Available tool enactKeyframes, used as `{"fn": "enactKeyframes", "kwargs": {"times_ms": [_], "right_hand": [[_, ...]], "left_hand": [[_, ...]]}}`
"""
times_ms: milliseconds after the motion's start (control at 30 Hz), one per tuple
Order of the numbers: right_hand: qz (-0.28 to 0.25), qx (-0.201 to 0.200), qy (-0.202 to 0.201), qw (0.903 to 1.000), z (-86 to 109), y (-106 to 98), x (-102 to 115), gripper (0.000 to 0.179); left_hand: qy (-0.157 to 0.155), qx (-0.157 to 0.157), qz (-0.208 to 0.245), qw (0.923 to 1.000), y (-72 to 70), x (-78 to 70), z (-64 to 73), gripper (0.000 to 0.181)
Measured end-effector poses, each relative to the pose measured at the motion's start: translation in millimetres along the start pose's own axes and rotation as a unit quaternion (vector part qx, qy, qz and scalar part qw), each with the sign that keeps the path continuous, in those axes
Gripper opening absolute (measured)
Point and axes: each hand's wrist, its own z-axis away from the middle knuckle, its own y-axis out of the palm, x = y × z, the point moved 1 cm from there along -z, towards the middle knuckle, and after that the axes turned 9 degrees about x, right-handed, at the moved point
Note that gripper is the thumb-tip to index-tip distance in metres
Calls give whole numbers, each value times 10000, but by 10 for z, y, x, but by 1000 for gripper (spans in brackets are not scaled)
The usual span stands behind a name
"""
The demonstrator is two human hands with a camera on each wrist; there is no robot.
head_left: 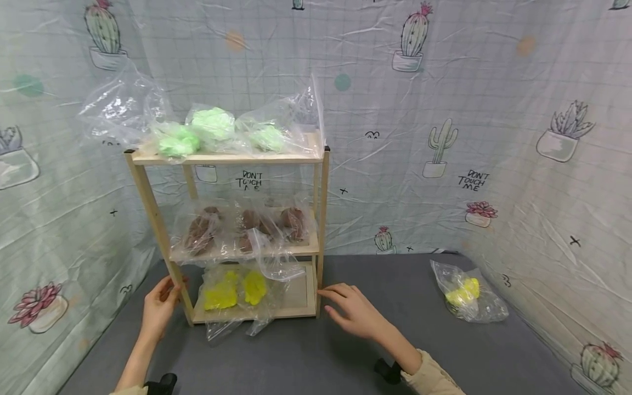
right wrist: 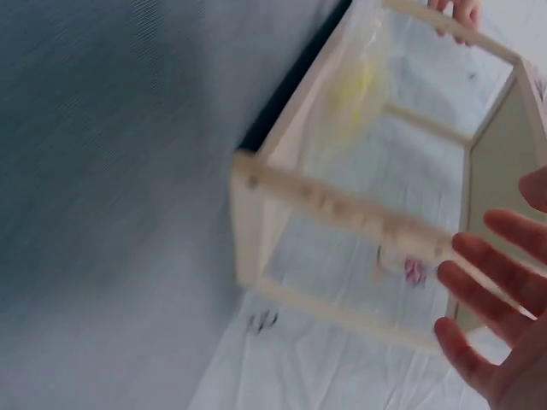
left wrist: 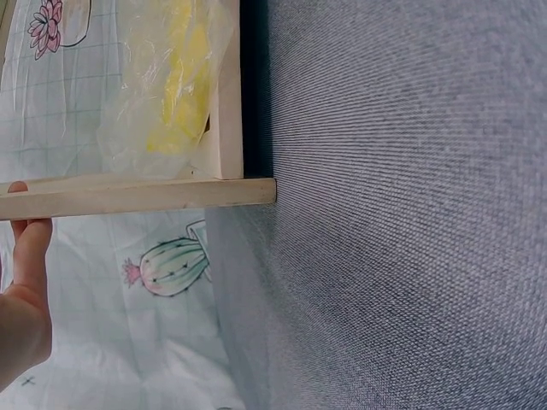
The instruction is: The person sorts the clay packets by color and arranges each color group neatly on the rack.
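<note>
A wooden three-tier shelf [head_left: 227, 160] stands on the grey table. My left hand [head_left: 161, 307] holds its left front post [left wrist: 128, 198], a finger showing on either side of the wood in the left wrist view. Beside the right post [head_left: 323, 219], my right hand [head_left: 353, 310] has its fingers spread, the fingertips at or near the wood. Bags with pale green contents [head_left: 212, 123] lie on the top tier, bags with brown contents [head_left: 202, 230] on the middle one. On the bottom tier are clear bags with yellow pieces [head_left: 222, 293], their loose plastic hanging over the front edge.
Another clear bag with a yellow piece [head_left: 464, 293] lies on the grey table [head_left: 395, 285] at the right. A cactus-print curtain [head_left: 375, 109] surrounds the table at the back and sides. An empty-looking plastic bag [head_left: 125, 104] sticks out past the top tier's left end.
</note>
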Motion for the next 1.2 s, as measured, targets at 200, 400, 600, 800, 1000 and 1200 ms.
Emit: {"fn": "enactKeyframes", "kwargs": {"times_ms": [200, 400, 600, 800, 1000, 1200], "right_hand": [[164, -509, -21, 9986, 329, -110, -230, 36], [363, -771, 234, 9961, 622, -220, -455, 37], [525, -937, 570, 9926, 889, -281, -673, 40], [727, -1192, 857, 9865, 1148, -312, -913, 38], [1083, -1535, 1342, 9730, 1367, -408, -1194, 36], [1502, -1602, 2047, 9539, 1563, -480, -1498, 32]], "left_hand": [[51, 50, 307, 9995, 3, 4, 2, 21], [47, 25, 255, 9997, 2, 12, -3, 21], [64, 44, 318, 9995, -2, 18, -5, 25], [-137, 5, 92, 9999, -6, 14, -10, 20], [224, 61, 497, 9985, -1, 37, -11, 21], [296, 65, 475, 9984, 3, 13, -2, 32]]}}
